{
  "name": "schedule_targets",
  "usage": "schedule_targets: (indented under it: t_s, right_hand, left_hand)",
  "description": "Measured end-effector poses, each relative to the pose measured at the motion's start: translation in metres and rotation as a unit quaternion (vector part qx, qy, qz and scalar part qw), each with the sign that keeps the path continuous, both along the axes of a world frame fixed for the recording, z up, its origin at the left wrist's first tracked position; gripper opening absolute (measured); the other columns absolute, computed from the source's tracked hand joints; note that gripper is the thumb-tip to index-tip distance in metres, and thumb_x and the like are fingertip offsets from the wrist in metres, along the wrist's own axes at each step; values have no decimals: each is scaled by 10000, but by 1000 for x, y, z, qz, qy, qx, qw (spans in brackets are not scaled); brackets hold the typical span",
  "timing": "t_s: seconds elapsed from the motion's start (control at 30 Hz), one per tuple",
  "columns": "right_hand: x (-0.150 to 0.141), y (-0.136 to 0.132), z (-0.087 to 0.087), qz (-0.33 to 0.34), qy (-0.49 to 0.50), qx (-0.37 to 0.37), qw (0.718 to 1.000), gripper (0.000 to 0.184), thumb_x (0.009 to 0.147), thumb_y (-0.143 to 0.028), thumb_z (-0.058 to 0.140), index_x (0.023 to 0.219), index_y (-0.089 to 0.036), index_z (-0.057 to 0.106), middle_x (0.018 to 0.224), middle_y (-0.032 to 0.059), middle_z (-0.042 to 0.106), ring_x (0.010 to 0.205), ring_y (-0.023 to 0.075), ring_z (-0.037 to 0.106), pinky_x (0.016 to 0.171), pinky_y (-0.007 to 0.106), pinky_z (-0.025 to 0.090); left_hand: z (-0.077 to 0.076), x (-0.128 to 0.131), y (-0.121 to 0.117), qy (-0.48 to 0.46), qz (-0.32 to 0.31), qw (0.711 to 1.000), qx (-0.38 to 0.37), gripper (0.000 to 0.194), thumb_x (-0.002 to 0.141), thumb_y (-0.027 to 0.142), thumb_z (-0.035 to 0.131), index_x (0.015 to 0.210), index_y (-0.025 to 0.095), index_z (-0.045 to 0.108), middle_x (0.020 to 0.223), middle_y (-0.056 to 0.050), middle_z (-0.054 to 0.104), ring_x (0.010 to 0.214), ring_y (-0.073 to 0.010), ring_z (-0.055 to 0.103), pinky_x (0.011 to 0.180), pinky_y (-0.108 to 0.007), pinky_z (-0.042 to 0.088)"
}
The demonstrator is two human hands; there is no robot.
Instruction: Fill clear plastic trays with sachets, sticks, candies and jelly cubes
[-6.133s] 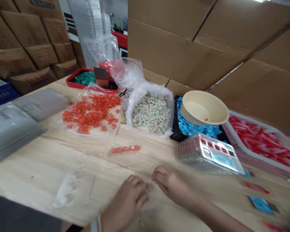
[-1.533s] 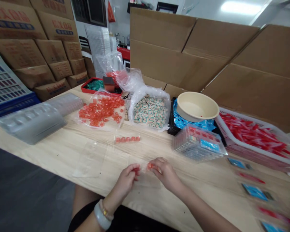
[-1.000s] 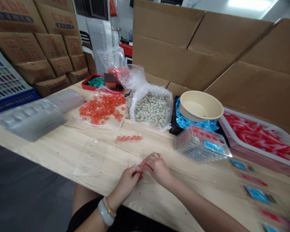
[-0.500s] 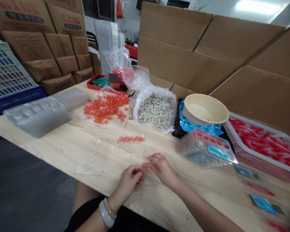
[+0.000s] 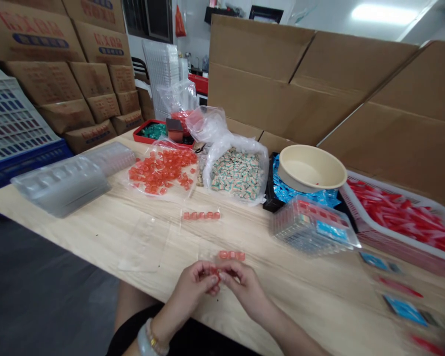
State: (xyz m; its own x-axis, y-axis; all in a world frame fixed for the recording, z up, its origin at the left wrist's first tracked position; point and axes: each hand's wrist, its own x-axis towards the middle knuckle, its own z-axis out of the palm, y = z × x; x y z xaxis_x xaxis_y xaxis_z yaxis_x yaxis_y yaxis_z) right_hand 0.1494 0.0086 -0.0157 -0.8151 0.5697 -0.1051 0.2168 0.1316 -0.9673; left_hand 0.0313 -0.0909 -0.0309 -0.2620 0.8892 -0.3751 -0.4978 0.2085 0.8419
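My left hand (image 5: pixel 193 283) is curled closed around small red translucent cubes (image 5: pixel 215 273), which show partly between its fingers. My right hand (image 5: pixel 247 286) meets it, thumb and forefinger pinching at a cube there. How many cubes the left palm hides I cannot tell. Just beyond the hands, a short row of red cubes (image 5: pixel 232 255) lies in a clear plastic tray whose edges are hard to see. Farther off, a second clear tray holds another row of red cubes (image 5: pixel 201 215). Left of the hands lies a flat clear tray (image 5: pixel 144 244) with no cubes in it.
Loose red cubes (image 5: pixel 163 170) lie on a plastic bag, beside a bag of small patterned packets (image 5: pixel 237 173). Stacked clear trays (image 5: pixel 63 185) lie at left. To the right stand filled trays (image 5: pixel 313 227), a cream basin (image 5: pixel 311 168) and a basket of red packets (image 5: pixel 404 207).
My right hand has drawn back from the near tray to my left hand's fingers. The row of cubes in that tray is now uncovered. The view has shifted slightly.
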Motion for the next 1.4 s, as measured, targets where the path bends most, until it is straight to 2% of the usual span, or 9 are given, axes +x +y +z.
schedule_targets:
  t_s: [0.2, 0.3, 0.5, 0.7, 0.87, 1.03, 1.2, 1.3, 1.4]
  right_hand:
    - [1, -30, -7, -58, 9, -252, 966, 250, 659, -402, 625, 678, -161, 559, 620, -4, 571, 559, 111, 527, 562, 247, 396]
    - [4, -34, -7, -71, 3, -221, 973, 248, 669, -405, 607, 659, -165, 545, 603, -5, 551, 540, 112, 509, 545, 249, 388]
    - [4, -42, -9, -123, -14, 64, 990, 197, 749, -321, 496, 624, -175, 538, 639, 18, 520, 612, 132, 479, 572, 258, 365]
    - [-4, -37, -8, -126, -1, -176, 976, 274, 689, -416, 553, 604, -180, 443, 487, -47, 438, 433, 80, 393, 458, 220, 330]
    - [-2, -36, -11, -131, -1, -225, 966, 236, 697, -367, 547, 615, -181, 427, 466, -51, 452, 411, 74, 386, 456, 216, 319]
    - [6, -39, -8, -80, 2, -6, 997, 89, 773, -265, 462, 776, -183, 497, 732, 30, 552, 663, 140, 519, 626, 274, 415]
    - [11, -26, 6, 64, -39, 243, 967, 213, 794, -156, 455, 978, -227, 534, 910, 49, 560, 859, 170, 500, 772, 304, 391]
    - [1, -7, 7, 64, -86, 331, 938, 141, 797, -166, 471, 887, -212, 569, 858, 44, 576, 828, 175, 498, 751, 309, 375]
    - [-17, 14, -2, 59, -138, 402, 903, 95, 789, -199, 499, 817, -199, 590, 833, 41, 582, 830, 178, 481, 754, 317, 340]
  left_hand:
    - [-3, 10, -14, 97, 2, 995, 30, 235, 643, 275, 628, 838, 145, 641, 692, -11, 537, 596, -108, 495, 554, -230, 399]
    - [-3, 12, -15, 80, 1, 997, 5, 268, 622, 273, 642, 857, 144, 636, 687, -11, 537, 606, -113, 490, 551, -229, 387]
    - [-1, 16, -11, -50, 35, 997, -50, 283, 551, 310, 698, 715, 116, 573, 610, 9, 531, 508, -70, 415, 476, -199, 326]
    - [7, 14, -12, -86, 30, 996, -10, 271, 582, 324, 694, 597, 130, 505, 556, 19, 510, 527, -69, 425, 512, -192, 311]
    - [6, 14, -13, -206, 57, 977, -1, 251, 652, 342, 645, 616, 129, 516, 622, 15, 480, 556, -60, 409, 522, -186, 313]
    - [4, 17, -10, -205, 69, 976, -30, 280, 631, 364, 655, 602, 133, 499, 572, 28, 461, 511, -54, 390, 483, -184, 287]
    - [1, 12, -6, -155, 52, 986, -39, 270, 660, 335, 607, 827, 153, 497, 596, 29, 492, 503, -65, 423, 495, -192, 317]
    - [-6, -1, 1, 74, 57, 995, -45, 305, 708, 322, 527, 959, 154, 489, 742, -19, 531, 577, -104, 474, 527, -230, 369]
    - [-15, -15, 12, 398, 41, 917, -1, 283, 713, 198, 492, 994, 171, 521, 970, -62, 531, 843, -172, 488, 756, -314, 390]
